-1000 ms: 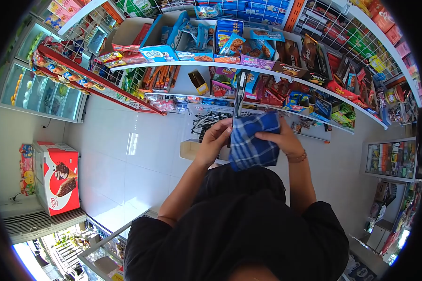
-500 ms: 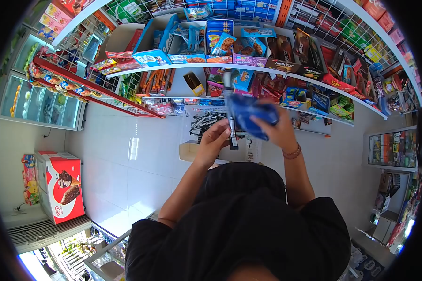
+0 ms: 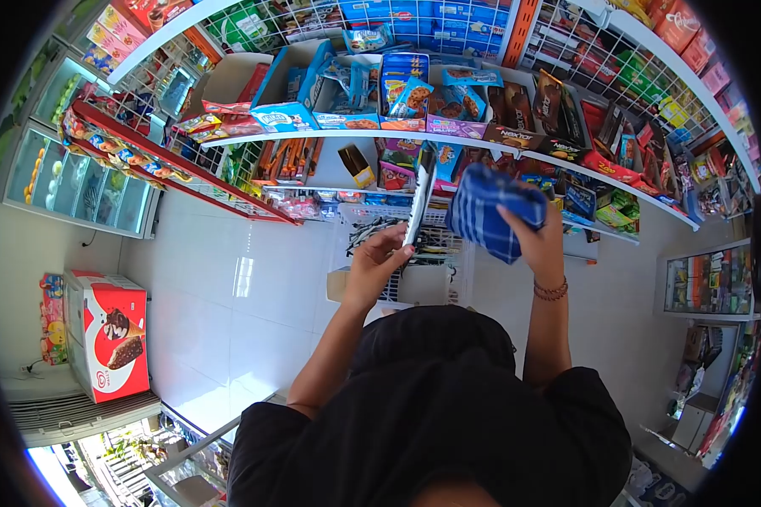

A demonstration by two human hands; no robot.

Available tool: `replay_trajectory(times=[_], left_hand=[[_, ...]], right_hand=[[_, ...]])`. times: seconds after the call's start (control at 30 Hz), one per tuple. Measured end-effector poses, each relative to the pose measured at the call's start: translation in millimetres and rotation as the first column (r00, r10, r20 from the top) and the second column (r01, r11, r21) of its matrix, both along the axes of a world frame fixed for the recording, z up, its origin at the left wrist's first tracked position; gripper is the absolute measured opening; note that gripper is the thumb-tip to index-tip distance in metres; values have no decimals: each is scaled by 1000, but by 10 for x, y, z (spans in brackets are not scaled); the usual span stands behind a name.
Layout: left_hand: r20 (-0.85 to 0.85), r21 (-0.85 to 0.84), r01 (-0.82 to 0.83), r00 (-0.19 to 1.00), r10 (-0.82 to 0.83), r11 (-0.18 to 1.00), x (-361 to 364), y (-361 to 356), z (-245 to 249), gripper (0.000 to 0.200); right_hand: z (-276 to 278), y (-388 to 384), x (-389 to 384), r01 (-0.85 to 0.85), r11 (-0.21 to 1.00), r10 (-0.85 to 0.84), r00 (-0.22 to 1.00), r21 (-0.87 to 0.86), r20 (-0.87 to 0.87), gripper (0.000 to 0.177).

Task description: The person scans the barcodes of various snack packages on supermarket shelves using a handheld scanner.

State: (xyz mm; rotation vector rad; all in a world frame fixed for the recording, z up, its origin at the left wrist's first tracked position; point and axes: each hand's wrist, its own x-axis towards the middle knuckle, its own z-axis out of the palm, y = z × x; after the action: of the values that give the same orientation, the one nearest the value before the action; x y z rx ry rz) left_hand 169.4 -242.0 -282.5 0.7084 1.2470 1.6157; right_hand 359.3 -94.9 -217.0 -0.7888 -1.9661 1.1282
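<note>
In my left hand (image 3: 379,264) is a long, thin black-and-white packet (image 3: 420,196), pinched near its lower end and pointing up toward the shelf. My right hand (image 3: 533,241) is closed on a folded blue checked cloth (image 3: 492,211), just right of the packet. The cloth and the packet are apart. Below my hands a clear plastic basket (image 3: 343,232) holds many similar thin dark packets (image 3: 376,232). An open cardboard box (image 3: 423,285) is at the basket's near side.
Ahead, a white shelf (image 3: 313,135) carries snack boxes, with more packets on a lower tier. A red-edged rack (image 3: 186,186) stands at the left. A red and white freezer (image 3: 108,338) is at the far left, a glass cabinet (image 3: 708,279) at the right.
The cloth has moved right and away from the packet with my right hand. The packet now tilts with its top to the right and shows a broader face.
</note>
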Motion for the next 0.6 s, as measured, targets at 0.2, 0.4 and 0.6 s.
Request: replay_trajectory(times=[0.2,0.4,0.6], left_hand=[[3,-20,16,1000,-16,1000,62,21,37,27],[-27,-59,25,999,-27,998,128,-4,165,27],[-48,-70,-40,998,37,997,136,-80,140,31]], right_hand=[[-81,-46,-92,300,945,-255,926,131,-278,28],[-168,-52,-119,139,957,-89,976,255,-201,30],[-232,-129,-167,230,945,-173,955,231,-242,29]])
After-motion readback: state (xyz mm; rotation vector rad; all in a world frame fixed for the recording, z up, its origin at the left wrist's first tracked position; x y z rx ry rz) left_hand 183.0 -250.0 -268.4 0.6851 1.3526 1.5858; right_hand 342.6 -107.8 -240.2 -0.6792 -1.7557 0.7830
